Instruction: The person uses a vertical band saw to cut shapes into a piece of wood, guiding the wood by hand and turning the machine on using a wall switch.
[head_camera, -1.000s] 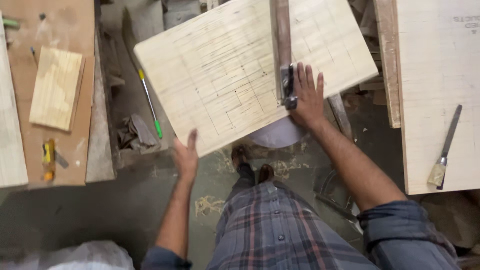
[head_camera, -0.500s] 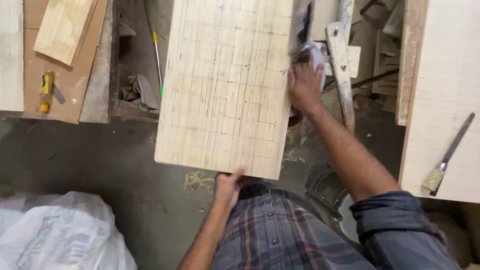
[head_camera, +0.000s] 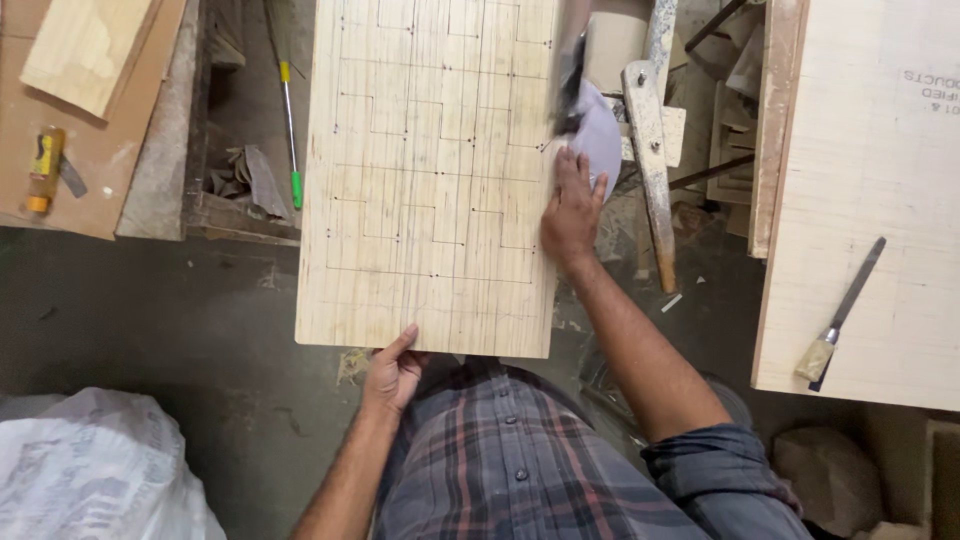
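Risk noted: the marked plywood board (head_camera: 432, 170) is carried only at its near edge and right side, so a slip at either point could let it tip or swing against the upright wooden strip (head_camera: 650, 150) just beside it. The left hand (head_camera: 393, 372) sits under the near edge, thumb up against the face, fingers hidden beneath, forearm rising from the plaid shirt (head_camera: 520, 460). The right hand (head_camera: 572, 212) lies flat, fingers together, against the right edge, arm extended forward. Beyond its fingertips a dark tool (head_camera: 570, 75) is blurred; whether the hand grips it cannot be told. A chisel (head_camera: 838, 318) rests on the right surface (head_camera: 880, 180), well apart.
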